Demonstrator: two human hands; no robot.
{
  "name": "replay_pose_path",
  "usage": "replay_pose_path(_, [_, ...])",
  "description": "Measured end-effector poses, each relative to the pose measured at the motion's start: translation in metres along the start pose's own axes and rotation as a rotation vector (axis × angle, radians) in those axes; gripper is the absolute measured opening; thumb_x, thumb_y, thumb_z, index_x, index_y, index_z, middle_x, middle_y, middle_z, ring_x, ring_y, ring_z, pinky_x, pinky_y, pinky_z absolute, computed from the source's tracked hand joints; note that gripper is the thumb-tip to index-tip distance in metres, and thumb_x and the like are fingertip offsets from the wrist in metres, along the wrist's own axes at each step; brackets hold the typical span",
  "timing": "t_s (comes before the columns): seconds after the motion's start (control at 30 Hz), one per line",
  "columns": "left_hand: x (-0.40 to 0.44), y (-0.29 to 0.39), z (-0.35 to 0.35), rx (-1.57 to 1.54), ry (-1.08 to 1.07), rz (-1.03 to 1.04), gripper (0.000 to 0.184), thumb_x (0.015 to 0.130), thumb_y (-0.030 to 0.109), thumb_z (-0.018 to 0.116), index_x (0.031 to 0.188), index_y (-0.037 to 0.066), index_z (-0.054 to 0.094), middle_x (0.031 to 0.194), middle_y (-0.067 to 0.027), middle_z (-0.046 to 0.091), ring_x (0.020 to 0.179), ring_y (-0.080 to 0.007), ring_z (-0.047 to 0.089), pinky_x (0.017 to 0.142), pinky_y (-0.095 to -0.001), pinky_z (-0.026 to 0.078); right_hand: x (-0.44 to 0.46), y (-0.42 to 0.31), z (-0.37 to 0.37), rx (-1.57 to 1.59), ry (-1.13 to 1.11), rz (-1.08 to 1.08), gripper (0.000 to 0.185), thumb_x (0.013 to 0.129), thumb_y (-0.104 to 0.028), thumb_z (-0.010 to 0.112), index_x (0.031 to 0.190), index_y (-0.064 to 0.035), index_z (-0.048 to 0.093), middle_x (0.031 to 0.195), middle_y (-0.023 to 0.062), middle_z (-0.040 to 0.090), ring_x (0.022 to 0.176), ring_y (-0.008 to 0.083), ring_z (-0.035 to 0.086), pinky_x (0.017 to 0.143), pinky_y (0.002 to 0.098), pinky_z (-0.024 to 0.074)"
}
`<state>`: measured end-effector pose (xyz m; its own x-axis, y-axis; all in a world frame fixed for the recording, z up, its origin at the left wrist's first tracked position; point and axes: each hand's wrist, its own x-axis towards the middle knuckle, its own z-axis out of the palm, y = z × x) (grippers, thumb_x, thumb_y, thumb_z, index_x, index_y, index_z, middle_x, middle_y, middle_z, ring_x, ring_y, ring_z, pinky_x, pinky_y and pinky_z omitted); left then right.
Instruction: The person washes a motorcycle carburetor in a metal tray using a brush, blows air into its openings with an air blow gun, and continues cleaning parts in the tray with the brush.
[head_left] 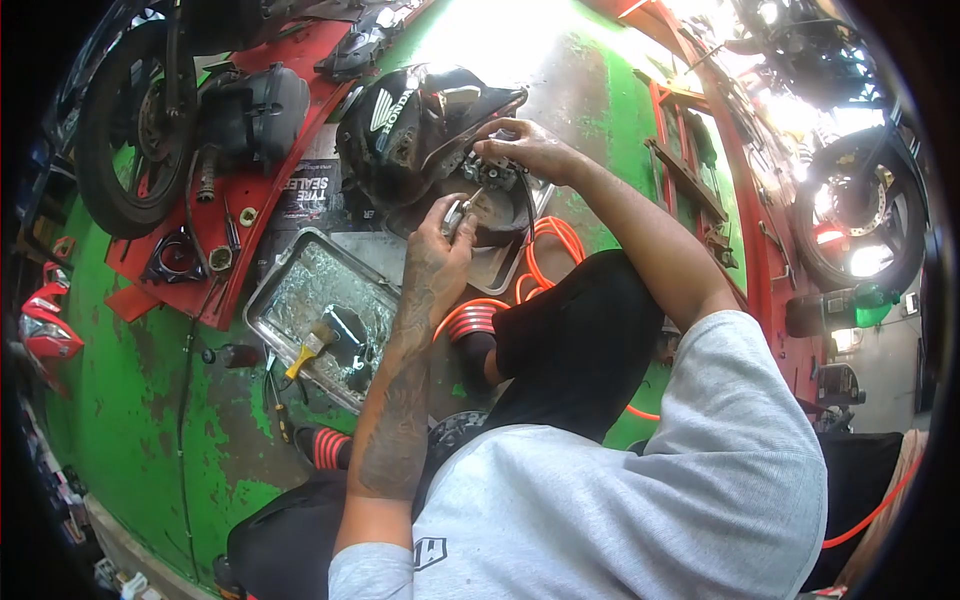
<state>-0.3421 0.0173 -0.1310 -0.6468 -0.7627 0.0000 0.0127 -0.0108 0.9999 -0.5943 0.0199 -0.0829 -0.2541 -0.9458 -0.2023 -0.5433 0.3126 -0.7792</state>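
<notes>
My left hand is closed around a small silvery metal piece, from which a thin shaft points up and right. Just beyond it is a grey metal part with fittings, perhaps a carburetor. My right hand hangs over that part from the right, its fingers bent and the tips drawn together at its top edge. What those fingertips hold, if anything, is too small to make out. Under both hands sits a round dark pan. Behind them stands a black fuel tank with HONDA lettering.
A metal tray with wet liquid holds a yellow-handled brush. An orange hose curls beside my knee. On the left, a red platform carries a motorcycle wheel and engine parts. A red lift stands at right.
</notes>
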Motion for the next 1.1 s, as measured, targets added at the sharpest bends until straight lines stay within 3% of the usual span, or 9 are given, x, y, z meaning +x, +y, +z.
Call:
replay_pose_path(0.33, [0.001, -0.006, 0.004, -0.008, 0.019, 0.008, 0.029, 0.105, 0.019, 0.064, 0.13, 0.003, 0.063, 0.082, 0.0016, 0.061, 0.072, -0.0069, 0.057, 0.064, -0.0257, 0.048, -0.001, -0.006, 0.0, -0.021, -0.015, -0.004, 0.064, 0.088, -0.054, 0.078, 0.127, -0.0034, 0.07, 0.121, 0.0121, 0.071, 0.119, 0.0196, 0.064, 0.107, 0.0354, 0.0462])
replay_pose_path(0.63, [-0.001, -0.001, 0.0, -0.028, 0.004, -0.017, 0.03, 0.105, 0.019, 0.065, 0.129, 0.003, 0.063, 0.083, 0.0015, 0.062, 0.074, -0.0067, 0.059, 0.066, -0.0252, 0.05, 0.0, 0.001, -0.007, -0.046, 0.015, -0.033, 0.06, 0.089, -0.05, 0.079, 0.123, -0.0011, 0.071, 0.114, 0.0083, 0.072, 0.108, 0.0157, 0.065, 0.1, 0.0331, 0.0492])
replay_pose_path(0.7, [-0.001, 0.005, -0.002, -0.051, 0.001, -0.021, 0.03, 0.105, 0.019, 0.065, 0.129, 0.003, 0.063, 0.083, 0.0015, 0.062, 0.074, -0.0066, 0.059, 0.066, -0.025, 0.05, 0.003, 0.008, -0.01, 0.173, 0.051, 0.012, 0.059, 0.09, -0.049, 0.078, 0.122, 0.0003, 0.071, 0.112, 0.0076, 0.072, 0.107, 0.015, 0.064, 0.099, 0.0318, 0.0494])
replay_pose_path(0.87, [-0.004, 0.014, -0.001, 0.002, 0.047, 0.015, 0.03, 0.104, 0.018, 0.065, 0.131, 0.004, 0.063, 0.082, 0.0019, 0.062, 0.075, -0.0063, 0.059, 0.067, -0.0245, 0.05, 0.003, 0.017, -0.011, 0.195, 0.082, -0.034, 0.058, 0.091, -0.048, 0.077, 0.122, 0.0011, 0.071, 0.114, 0.0073, 0.071, 0.108, 0.015, 0.064, 0.098, 0.0302, 0.0494])
replay_pose_path(1.1, [-0.003, 0.007, 0.006, 0.022, 0.082, 0.098, 0.03, 0.105, 0.017, 0.064, 0.131, 0.004, 0.063, 0.081, 0.0018, 0.061, 0.074, -0.0064, 0.059, 0.065, -0.0247, 0.049, -0.006, -0.002, -0.007, -0.033, 0.028, -0.016, 0.055, 0.09, -0.049, 0.078, 0.122, -0.0046, 0.072, 0.114, 0.008, 0.072, 0.109, 0.0158, 0.065, 0.099, 0.033, 0.05])
